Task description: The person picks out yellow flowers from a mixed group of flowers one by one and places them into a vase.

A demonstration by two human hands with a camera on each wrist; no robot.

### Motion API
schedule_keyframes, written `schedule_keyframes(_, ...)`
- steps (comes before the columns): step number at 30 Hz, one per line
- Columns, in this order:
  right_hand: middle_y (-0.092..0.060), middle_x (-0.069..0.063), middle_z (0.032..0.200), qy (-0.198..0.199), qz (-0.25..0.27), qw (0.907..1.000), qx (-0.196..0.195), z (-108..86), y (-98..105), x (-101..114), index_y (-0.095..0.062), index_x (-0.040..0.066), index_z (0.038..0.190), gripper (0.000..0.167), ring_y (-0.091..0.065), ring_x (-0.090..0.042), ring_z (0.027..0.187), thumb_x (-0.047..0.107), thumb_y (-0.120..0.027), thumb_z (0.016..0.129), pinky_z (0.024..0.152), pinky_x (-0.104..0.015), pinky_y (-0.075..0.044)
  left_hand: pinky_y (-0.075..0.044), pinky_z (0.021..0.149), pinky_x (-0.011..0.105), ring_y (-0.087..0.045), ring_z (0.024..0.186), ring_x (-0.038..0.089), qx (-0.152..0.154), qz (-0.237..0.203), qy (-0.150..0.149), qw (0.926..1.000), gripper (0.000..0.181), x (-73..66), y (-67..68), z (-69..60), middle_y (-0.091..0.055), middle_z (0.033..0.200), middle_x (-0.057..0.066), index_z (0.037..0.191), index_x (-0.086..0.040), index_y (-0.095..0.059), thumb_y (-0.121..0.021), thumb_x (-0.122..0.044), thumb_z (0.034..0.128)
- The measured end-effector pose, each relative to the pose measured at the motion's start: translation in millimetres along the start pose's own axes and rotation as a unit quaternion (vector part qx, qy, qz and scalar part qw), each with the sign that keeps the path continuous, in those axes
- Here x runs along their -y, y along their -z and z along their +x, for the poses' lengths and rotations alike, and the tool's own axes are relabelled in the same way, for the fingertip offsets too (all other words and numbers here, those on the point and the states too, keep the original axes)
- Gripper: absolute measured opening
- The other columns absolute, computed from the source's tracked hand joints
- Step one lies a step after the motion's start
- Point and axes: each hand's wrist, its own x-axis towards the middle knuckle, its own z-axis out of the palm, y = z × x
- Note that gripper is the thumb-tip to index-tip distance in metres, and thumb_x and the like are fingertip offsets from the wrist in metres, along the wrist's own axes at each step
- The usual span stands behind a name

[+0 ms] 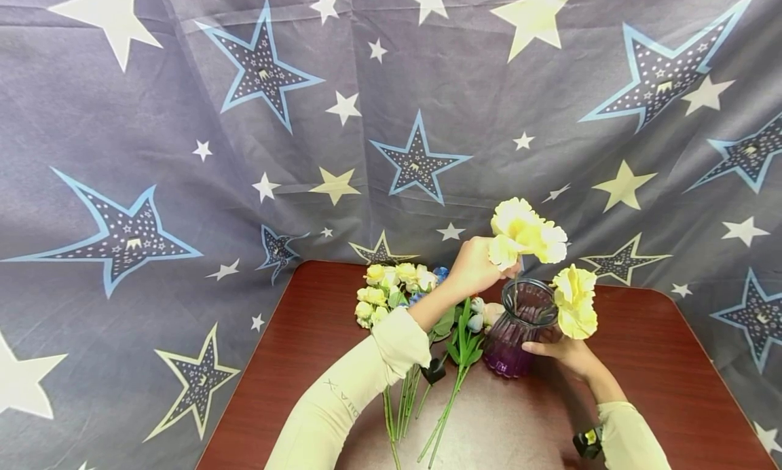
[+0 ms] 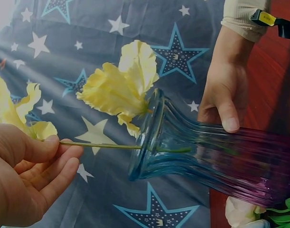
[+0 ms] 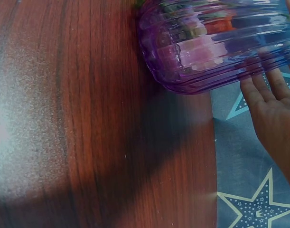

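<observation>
My left hand [image 1: 475, 266] pinches the thin green stem of a yellow flower [image 1: 530, 233] just below its bloom. In the left wrist view that stem [image 2: 99, 144] runs through the mouth of a ribbed glass vase [image 2: 209, 152], its lower end inside the glass. The vase [image 1: 510, 341] is bluish at the rim and purple at the base. My right hand [image 1: 568, 354] holds it from the right side, thumb on the near face and fingers [image 3: 273, 83] on the far side. A second yellow flower [image 1: 575, 301] leans out over the rim on the right.
Left of the vase lie pale yellow roses [image 1: 391, 276], blue blooms, and green stems [image 1: 406, 402] on the reddish-brown table [image 1: 275, 375]. A leafy green sprig [image 1: 466, 348] lies beside the vase. A star-patterned cloth [image 1: 324, 151] hangs behind the table.
</observation>
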Motion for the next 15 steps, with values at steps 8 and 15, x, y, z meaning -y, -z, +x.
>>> schedule_keyframes(8,-0.049,0.012,0.143,-0.001,0.004,1.0000,0.001,0.2,-1.1,0.7,-0.033,0.003,0.152,0.082,-0.045,0.012,0.130,-0.009,-0.076,0.084,0.100,-0.007,-0.039,-0.050,0.059,0.012,-0.066,0.060,0.003,0.002,0.001,0.014,0.9999,0.011,5.2,-3.9,-1.3,-0.076,0.073,0.004,0.086,-0.008,-0.077,-0.083,-0.017,0.0847)
schedule_keyframes(15,-0.050,0.014,0.141,-0.003,0.005,1.0000,0.001,-0.1,-0.5,0.9,-0.033,0.003,0.152,0.082,-0.046,0.012,0.129,-0.009,-0.076,0.084,0.100,-0.007,-0.040,-0.048,0.059,0.011,-0.062,0.056,-0.001,0.004,0.020,0.020,0.9996,0.014,8.5,-5.2,-1.4,-0.075,0.070,0.004,0.086,-0.008,-0.077,-0.084,-0.019,0.0836)
